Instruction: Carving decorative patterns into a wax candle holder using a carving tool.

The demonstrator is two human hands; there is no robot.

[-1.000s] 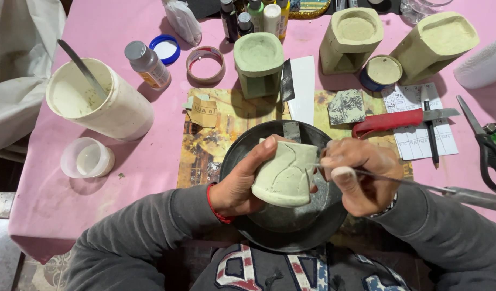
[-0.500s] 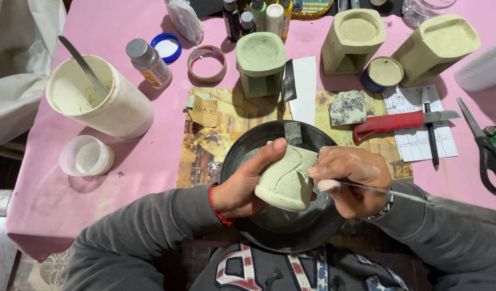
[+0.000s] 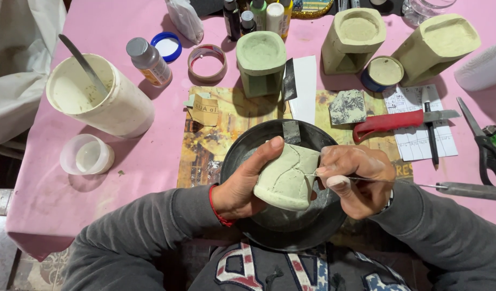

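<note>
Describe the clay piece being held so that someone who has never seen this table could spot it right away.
Start at the pink table, then find the dark round pan at its near edge. Above it, the left hand holds a pale green clay piece. Unlike the three clay pieces standing at the back, it is off the table and scored with lines.

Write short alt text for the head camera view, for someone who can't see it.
Over a dark bowl, the left hand holds a pale green clay piece while the right hand scores it with a thin needle tool; similar clay pieces stand on the pink table.

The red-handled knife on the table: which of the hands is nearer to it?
Right. The right hand works just below the red-handled knife; the left hand grips the clay piece farther to the left.
</note>
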